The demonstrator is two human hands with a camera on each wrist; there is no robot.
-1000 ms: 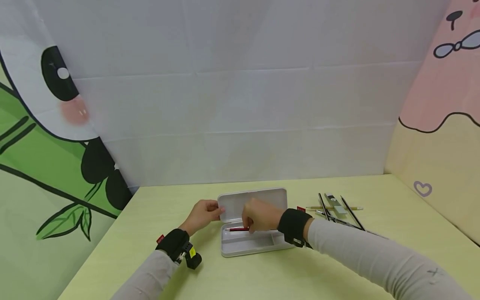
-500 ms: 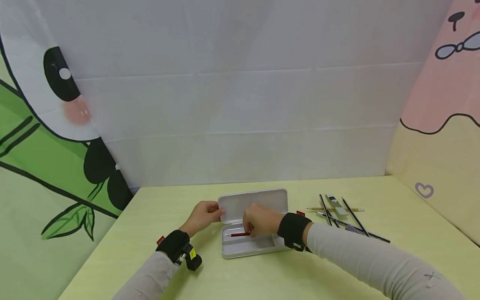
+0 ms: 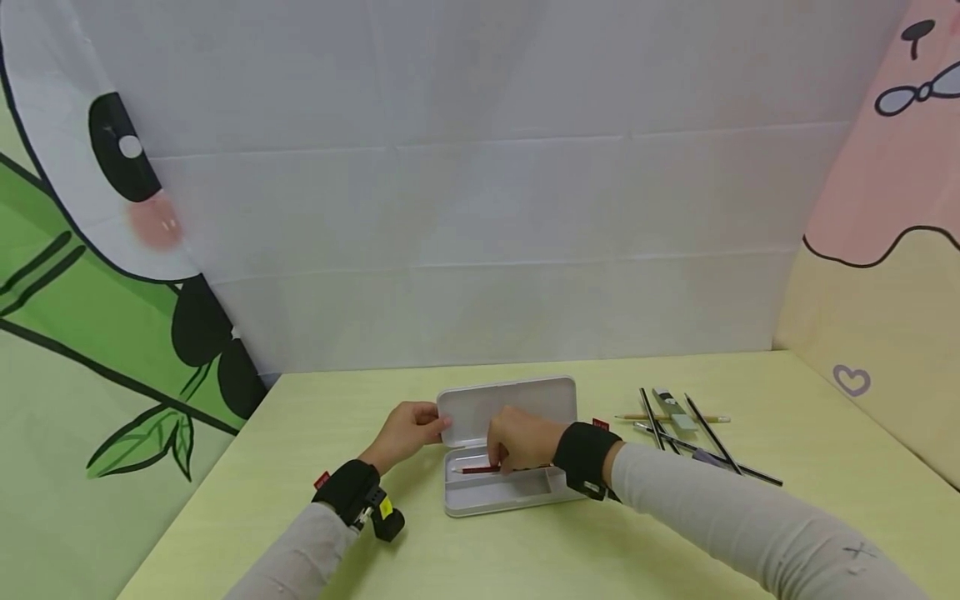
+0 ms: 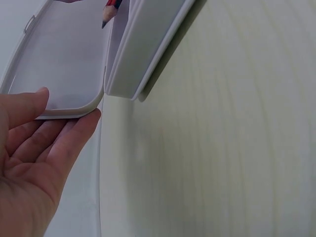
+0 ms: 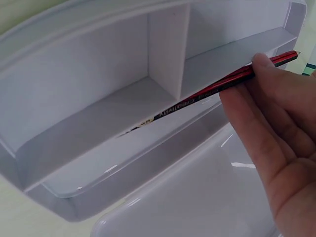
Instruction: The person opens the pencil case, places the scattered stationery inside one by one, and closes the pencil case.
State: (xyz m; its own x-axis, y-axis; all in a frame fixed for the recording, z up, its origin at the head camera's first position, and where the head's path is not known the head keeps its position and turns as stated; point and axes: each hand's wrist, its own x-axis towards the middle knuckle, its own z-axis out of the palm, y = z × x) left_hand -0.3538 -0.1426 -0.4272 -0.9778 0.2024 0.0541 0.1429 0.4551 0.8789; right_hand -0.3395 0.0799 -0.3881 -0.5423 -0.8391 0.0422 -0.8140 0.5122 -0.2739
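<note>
A white pencil case (image 3: 495, 503) lies open on the table, its inside split into compartments by thin walls. My left hand (image 3: 405, 433) pinches the left edge of its raised lid (image 3: 461, 412), thumb inside and fingers behind, as the left wrist view also shows. Over the case, my right hand (image 3: 521, 437) pinches a red-and-black pencil (image 5: 212, 92) between thumb and fingers. The pencil lies lengthwise along the case, its sharpened point (image 4: 109, 16) to the left. It runs close along the long dividing wall (image 5: 98, 128) near the rear compartment.
Right of the case, a loose pile holds a yellow pencil (image 3: 716, 418), a grey-green flat pack (image 3: 673, 408) and several dark pencils or pens (image 3: 708, 429). My right forearm passes just in front of it. A white sheet (image 3: 480, 308) hangs behind the table.
My right hand has lowered the red-and-black pencil slightly, toward the case. My left hand keeps its hold on the lid, and the pile at the right is unmoved.
</note>
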